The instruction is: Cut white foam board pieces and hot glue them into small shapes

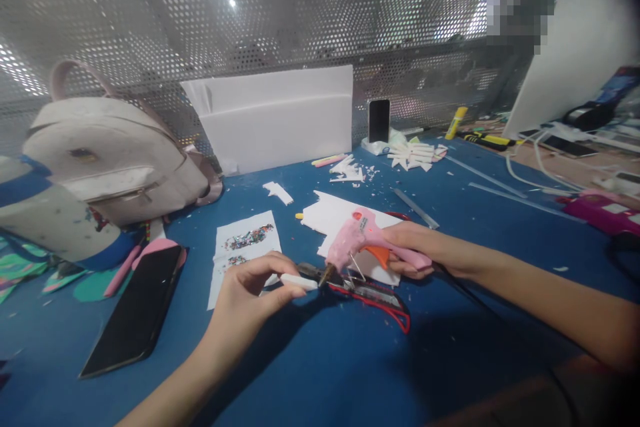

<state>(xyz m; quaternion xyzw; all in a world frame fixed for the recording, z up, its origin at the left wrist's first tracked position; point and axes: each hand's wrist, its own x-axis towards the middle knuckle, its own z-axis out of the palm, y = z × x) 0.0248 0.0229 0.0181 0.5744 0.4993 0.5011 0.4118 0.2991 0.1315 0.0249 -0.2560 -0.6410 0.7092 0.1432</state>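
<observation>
My right hand [413, 247] is wrapped round the handle of a pink glue gun [353, 237] with an orange trigger. Its nozzle points down and left, close to the end of a small white strip [299, 281]; whether they touch I cannot tell. Thumb and fingers of my left hand [255, 287] pinch that strip. Below the nozzle lie red-handled scissors [400, 320] and a utility knife [373, 291], partly overlapped. White board scraps [325, 210] lie behind the gun. Left of them, a white sheet [220, 280] carries multicoloured glitter or sequins [249, 237].
A black phone [135, 317] lies at left, near a tumbler [65, 213] and a pale backpack [115, 153]. White foam board [285, 120] leans on the perforated screen behind. Another phone [379, 121] stands by white cut pieces [415, 155]. Cables [537, 160] run at right.
</observation>
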